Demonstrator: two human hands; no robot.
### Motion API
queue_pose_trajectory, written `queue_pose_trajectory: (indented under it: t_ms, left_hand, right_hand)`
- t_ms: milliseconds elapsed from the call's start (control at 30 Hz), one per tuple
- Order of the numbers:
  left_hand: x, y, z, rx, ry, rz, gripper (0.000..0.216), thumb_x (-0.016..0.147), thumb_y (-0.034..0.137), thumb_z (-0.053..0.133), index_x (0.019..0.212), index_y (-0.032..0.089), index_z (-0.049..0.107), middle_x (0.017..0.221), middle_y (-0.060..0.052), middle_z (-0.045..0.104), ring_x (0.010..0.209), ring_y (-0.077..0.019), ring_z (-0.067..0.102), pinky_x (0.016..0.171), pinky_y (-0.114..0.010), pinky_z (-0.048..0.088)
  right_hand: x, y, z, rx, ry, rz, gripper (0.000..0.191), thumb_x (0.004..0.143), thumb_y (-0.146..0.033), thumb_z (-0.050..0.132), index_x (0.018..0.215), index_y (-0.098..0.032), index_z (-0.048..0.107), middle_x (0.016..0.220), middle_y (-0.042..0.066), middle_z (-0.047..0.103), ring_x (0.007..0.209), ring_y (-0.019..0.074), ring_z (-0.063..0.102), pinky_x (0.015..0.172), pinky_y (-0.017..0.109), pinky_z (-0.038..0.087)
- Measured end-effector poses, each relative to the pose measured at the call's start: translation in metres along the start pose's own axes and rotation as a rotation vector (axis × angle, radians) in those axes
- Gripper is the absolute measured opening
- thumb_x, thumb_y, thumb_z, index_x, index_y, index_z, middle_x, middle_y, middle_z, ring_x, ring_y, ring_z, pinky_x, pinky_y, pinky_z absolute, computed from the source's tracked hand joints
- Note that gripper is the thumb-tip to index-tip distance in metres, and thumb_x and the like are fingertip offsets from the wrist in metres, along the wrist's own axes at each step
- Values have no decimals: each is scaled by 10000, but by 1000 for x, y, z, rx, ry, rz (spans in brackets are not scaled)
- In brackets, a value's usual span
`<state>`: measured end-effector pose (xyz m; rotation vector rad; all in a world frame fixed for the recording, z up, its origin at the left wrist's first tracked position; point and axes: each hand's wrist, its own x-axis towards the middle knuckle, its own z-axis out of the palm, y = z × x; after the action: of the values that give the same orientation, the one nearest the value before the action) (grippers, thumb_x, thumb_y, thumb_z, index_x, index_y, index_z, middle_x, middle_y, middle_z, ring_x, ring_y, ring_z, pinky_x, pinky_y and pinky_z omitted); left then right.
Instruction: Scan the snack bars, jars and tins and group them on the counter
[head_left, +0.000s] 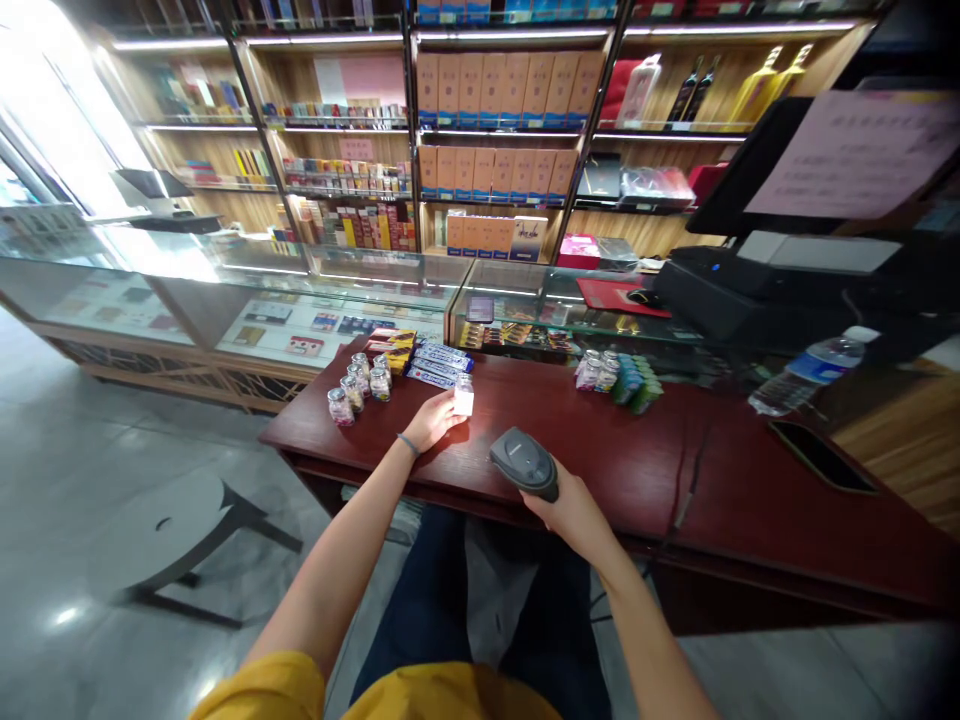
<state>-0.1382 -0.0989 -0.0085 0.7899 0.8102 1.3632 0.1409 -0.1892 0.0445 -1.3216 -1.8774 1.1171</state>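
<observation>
My left hand (435,422) is closed around a small clear-capped bottle (463,396), its label lit brightly. In my right hand (571,508) is a dark grey barcode scanner (525,462), its head facing the bottle. Left of my left hand stand several small jars (360,384) with silvery lids, in rows on the dark red table (480,455). Behind the bottle lie blue-and-white packets (439,364) and yellow-and-brown packs (394,350). Further right on the table are small bottles with pink and white labels (598,370) and a group of green and blue packs (636,383).
A water bottle (810,372) leans near a phone (821,456) at the table's right. Behind them stands a black register (780,285). Glass display cases (337,275) run along the far side, before shelves of boxes (510,90). A grey stool (172,530) stands at left.
</observation>
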Motion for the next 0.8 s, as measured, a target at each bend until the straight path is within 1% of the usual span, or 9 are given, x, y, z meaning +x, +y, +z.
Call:
queue_pose_trajectory:
  t_ms: [133,233,300,333,433,533,600,700,800]
  left_hand:
    - [1,-2,-1,0,42,9,308,816,292,774,1073,137,701,1064,-119,731,935,-187,688,891,-338,547]
    - [1,-4,0,13,42,6,347,812,291,779,1109,138,686,1055,-106,728,887,-161,682,890,-334,546]
    - [0,-4,0,26,57,42,409,784,293,804,1138,140,668,1052,-94,723,872,-152,679,893,-330,545]
    - [0,-4,-1,41,87,75,450,765,294,819,1155,144,653,1057,-91,720,878,-154,681,900,-334,544]
    - [-7,0,-10,159,242,221,530,734,282,834,1191,153,598,1081,-94,713,942,-174,688,940,-356,536]
    - [-21,9,-28,374,430,384,517,732,227,808,1181,168,558,1113,-102,698,999,-190,689,969,-365,531]
    - [-34,15,-42,529,548,469,499,740,200,786,1178,187,548,1152,-100,680,1034,-199,683,988,-370,526]
    - [-53,23,-58,736,684,544,458,759,190,760,1171,201,562,1187,-98,651,1111,-227,654,1028,-387,504]
    - [-66,26,-66,952,775,576,416,755,158,746,1138,187,588,1181,-115,622,1192,-274,594,1090,-430,452]
  right_hand:
    - [-1,2,-1,15,11,-19,462,799,-279,687,1248,-197,617,715,-3,724,406,134,547,439,239,448]
    - [-2,3,-1,31,16,-30,443,807,-285,688,1236,-208,614,727,-4,725,409,129,545,448,237,450]
    - [-4,3,-2,54,22,-40,448,803,-303,694,1234,-209,617,760,4,731,413,126,545,441,238,449]
    - [-4,3,-2,67,26,-41,454,800,-314,696,1234,-207,617,770,7,731,413,126,544,432,240,448]
    - [-7,0,-5,93,49,-19,470,788,-344,697,1227,-198,616,707,-5,705,396,131,527,399,242,431]
    - [-8,0,-7,112,95,-13,448,777,-369,698,1181,-187,625,575,-39,637,374,134,503,397,242,415]
    - [-9,0,-8,122,96,-27,457,772,-380,696,1176,-179,618,520,-58,595,367,137,496,410,249,419]
    - [-8,1,-7,118,114,-49,446,782,-396,677,1166,-178,612,483,-76,563,362,141,492,426,256,419]
    - [-8,0,-4,117,129,-51,420,779,-415,675,1122,-181,617,469,-82,550,362,144,495,432,259,415]
